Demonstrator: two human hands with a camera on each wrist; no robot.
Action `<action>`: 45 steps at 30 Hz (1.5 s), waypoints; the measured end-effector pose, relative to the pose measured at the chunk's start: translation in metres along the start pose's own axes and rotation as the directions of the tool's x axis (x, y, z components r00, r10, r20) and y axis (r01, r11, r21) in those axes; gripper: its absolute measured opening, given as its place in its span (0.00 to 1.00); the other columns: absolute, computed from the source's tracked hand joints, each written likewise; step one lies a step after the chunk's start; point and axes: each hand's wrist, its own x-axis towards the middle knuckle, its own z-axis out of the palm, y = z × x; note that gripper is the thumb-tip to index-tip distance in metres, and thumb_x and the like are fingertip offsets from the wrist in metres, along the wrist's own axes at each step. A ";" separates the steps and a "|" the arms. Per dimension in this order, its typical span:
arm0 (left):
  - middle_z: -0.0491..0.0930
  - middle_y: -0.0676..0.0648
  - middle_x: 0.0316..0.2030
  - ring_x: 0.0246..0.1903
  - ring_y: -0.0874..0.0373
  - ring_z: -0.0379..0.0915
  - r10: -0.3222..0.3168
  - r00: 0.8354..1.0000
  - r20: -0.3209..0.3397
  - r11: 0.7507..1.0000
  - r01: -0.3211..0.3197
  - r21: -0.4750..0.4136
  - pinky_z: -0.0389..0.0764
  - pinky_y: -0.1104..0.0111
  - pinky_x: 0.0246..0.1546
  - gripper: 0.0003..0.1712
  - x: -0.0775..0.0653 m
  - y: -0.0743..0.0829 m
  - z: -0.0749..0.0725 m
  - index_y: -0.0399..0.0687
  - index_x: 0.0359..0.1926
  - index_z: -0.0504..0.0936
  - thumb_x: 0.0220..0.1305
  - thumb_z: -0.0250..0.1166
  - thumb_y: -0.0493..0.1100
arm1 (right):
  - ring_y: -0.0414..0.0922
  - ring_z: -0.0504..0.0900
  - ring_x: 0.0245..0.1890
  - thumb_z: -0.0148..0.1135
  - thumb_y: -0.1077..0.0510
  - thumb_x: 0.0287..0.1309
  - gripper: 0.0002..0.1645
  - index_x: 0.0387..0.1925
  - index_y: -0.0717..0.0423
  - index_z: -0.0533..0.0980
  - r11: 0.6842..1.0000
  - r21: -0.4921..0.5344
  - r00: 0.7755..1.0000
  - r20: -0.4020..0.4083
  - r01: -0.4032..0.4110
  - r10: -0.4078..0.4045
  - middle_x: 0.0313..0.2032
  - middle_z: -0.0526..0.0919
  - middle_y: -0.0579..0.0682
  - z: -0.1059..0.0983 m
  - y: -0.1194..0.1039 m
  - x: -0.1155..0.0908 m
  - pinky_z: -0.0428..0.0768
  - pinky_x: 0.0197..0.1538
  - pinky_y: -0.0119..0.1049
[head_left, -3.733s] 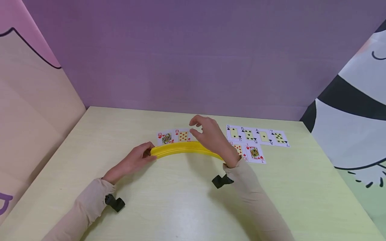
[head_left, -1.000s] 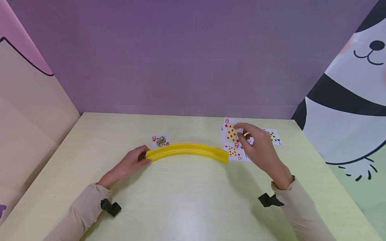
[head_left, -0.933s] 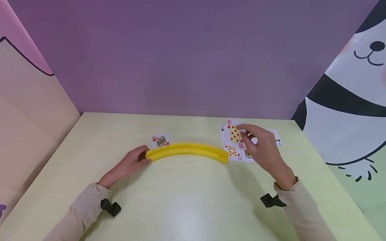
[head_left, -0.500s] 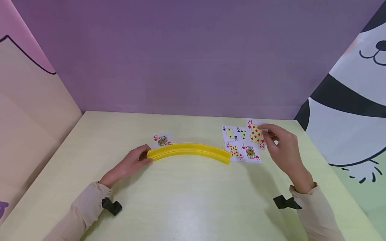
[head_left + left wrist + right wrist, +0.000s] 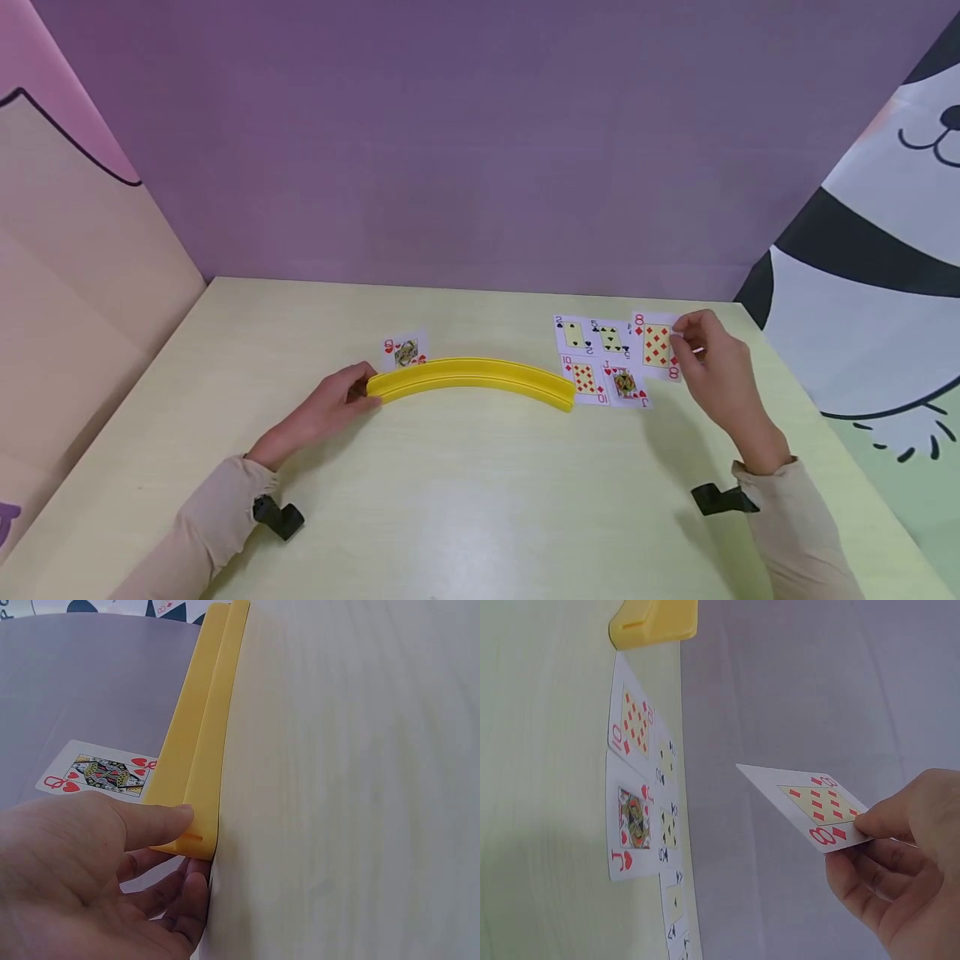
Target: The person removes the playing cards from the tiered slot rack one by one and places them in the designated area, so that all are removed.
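Note:
A curved yellow card holder (image 5: 472, 372) is held at its left end by my left hand (image 5: 326, 408). In the left wrist view the thumb (image 5: 169, 823) lies on top of that end, with the fingers below it. A queen of hearts (image 5: 406, 352) shows behind the holder's left part, its lower edge hidden. My right hand (image 5: 720, 375) pinches the eight of diamonds (image 5: 655, 346) by its right edge, thumb on the face. From the right wrist view, this card (image 5: 816, 806) is tilted and apart from the face-up cards on the table.
Face-up in a back row lie a two (image 5: 573, 335), a five (image 5: 611, 338), an ace (image 5: 673, 904) and a seven (image 5: 681, 947). The ten of diamonds (image 5: 583, 380) and jack of hearts (image 5: 625, 383) lie in front. A purple backdrop (image 5: 465, 150) rises behind the table (image 5: 450, 483).
Earlier, the eight stood beside the queen at the holder. My right hand took it and moved right over the laid-out cards, lately a little lower. My left hand keeps its hold.

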 end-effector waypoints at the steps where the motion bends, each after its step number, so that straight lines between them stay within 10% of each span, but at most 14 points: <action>1: 0.77 0.42 0.42 0.39 0.52 0.71 0.001 1.000 -0.001 1.000 -0.001 0.001 0.74 0.69 0.39 0.09 0.000 0.000 0.000 0.36 0.46 0.74 0.68 0.63 0.33 | 0.31 0.71 0.34 0.57 0.66 0.67 0.09 0.47 0.64 0.71 1.000 -0.007 1.000 0.002 -0.002 0.002 0.37 0.81 0.58 -0.001 0.003 0.000 0.67 0.38 0.13; 13: 0.77 0.42 0.42 0.39 0.52 0.71 -0.013 1.000 -0.001 1.000 0.013 0.010 0.75 0.68 0.40 0.08 0.000 0.001 0.000 0.36 0.46 0.74 0.68 0.63 0.32 | 0.42 0.79 0.34 0.59 0.64 0.67 0.07 0.43 0.64 0.78 0.992 -0.060 0.991 0.073 -0.112 0.116 0.37 0.84 0.60 -0.008 0.035 -0.001 0.69 0.35 0.16; 18: 0.77 0.42 0.42 0.40 0.52 0.71 -0.019 1.000 0.005 1.000 0.019 0.010 0.75 0.67 0.41 0.09 0.000 0.001 -0.001 0.36 0.46 0.74 0.68 0.63 0.33 | 0.56 0.79 0.39 0.60 0.65 0.64 0.08 0.44 0.64 0.77 0.978 -0.087 0.959 0.199 -0.189 0.203 0.38 0.83 0.62 -0.010 0.047 -0.003 0.73 0.30 0.24; 36: 0.77 0.42 0.43 0.40 0.51 0.71 -0.021 1.000 0.003 1.000 0.021 0.002 0.75 0.68 0.41 0.10 -0.001 0.002 0.000 0.35 0.47 0.74 0.67 0.63 0.32 | 0.60 0.75 0.45 0.63 0.63 0.61 0.22 0.55 0.68 0.72 0.955 -0.118 0.840 0.454 -0.273 0.297 0.49 0.76 0.69 0.005 0.087 -0.008 0.75 0.36 0.37; 45: 0.77 0.43 0.42 0.41 0.52 0.71 -0.015 1.000 0.000 1.000 0.015 0.014 0.76 0.64 0.43 0.09 0.000 0.004 -0.001 0.36 0.46 0.74 0.68 0.63 0.33 | 0.54 0.74 0.38 0.66 0.61 0.61 0.25 0.59 0.64 0.74 0.965 -0.148 0.823 0.504 -0.216 0.262 0.49 0.75 0.68 0.013 0.091 -0.010 0.72 0.33 0.37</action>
